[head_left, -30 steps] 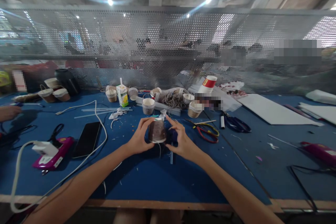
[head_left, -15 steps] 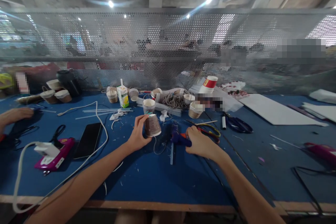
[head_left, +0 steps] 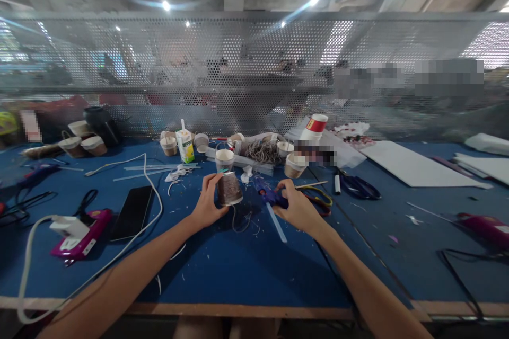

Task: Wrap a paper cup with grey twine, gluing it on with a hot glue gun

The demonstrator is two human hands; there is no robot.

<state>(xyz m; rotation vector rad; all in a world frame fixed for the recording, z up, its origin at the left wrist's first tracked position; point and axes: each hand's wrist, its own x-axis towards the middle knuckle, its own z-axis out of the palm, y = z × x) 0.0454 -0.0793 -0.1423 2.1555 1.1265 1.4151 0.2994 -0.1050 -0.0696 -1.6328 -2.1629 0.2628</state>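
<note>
My left hand (head_left: pixel 209 202) grips a paper cup wrapped in brown cord (head_left: pixel 229 189), which is tilted upside down. A loose tail of cord (head_left: pixel 240 228) trails from the cup onto the table. To its right, my right hand (head_left: pixel 295 206) is closed around the handle of a blue hot glue gun (head_left: pixel 267 190). A clear glue stick (head_left: pixel 277 224) sticks out of the gun toward me. The gun's nozzle end points away from me and is apart from the cup. Just behind the wrapped cup stands another paper cup (head_left: pixel 225 159).
A tangle of cord (head_left: pixel 263 152), several cups and a drink carton (head_left: pixel 185 144) line the back. Scissors (head_left: pixel 358 186) and white board (head_left: pixel 417 165) lie right. On the left are a phone (head_left: pixel 133 213), a purple power strip (head_left: pixel 82 237) and another glue gun (head_left: pixel 40 174).
The glue gun in my right hand has turned, so its stick now slants to the right. Another person's hand at the far left has gone from view. The wrapped cup has hardly moved.
</note>
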